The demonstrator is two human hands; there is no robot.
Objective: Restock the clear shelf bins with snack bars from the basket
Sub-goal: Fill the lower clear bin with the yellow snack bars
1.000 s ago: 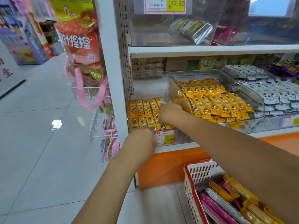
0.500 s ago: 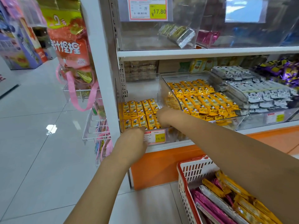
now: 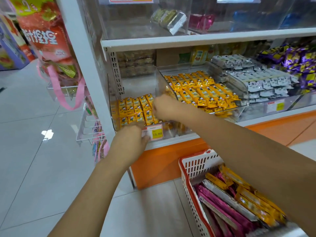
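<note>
Plainly, the right hand (image 3: 164, 106) had its grip curled, knuckles up, down among the yellow snack bars (image 3: 131, 106) at the right end of the leftmost clear bin (image 3: 136, 86). Whether it held a bar or merely nudged one I could not tell, the fingers being hidden. The left hand (image 3: 131, 139) lay against the bin's front wall just beside the price tag (image 3: 156, 132); its grip could not be read either.

The step looked to be squaring the rows at the front of this bin, whose back part stood bare. The next move, I judged, called for a reach down to the basket (image 3: 196, 166) low at the right, where pink and yellow bars (image 3: 227, 212) lay heaped — and for choosing only the matching yellow ones.

The bin sat on a white shelf (image 3: 171, 141) above an orange base (image 3: 162, 165), with a fuller bin (image 3: 242, 93) just beside it on the right and grey packets (image 3: 259, 77) beyond. Pale floor tiles (image 3: 34, 151) ran off left, past hanging bags (image 3: 46, 36).
</note>
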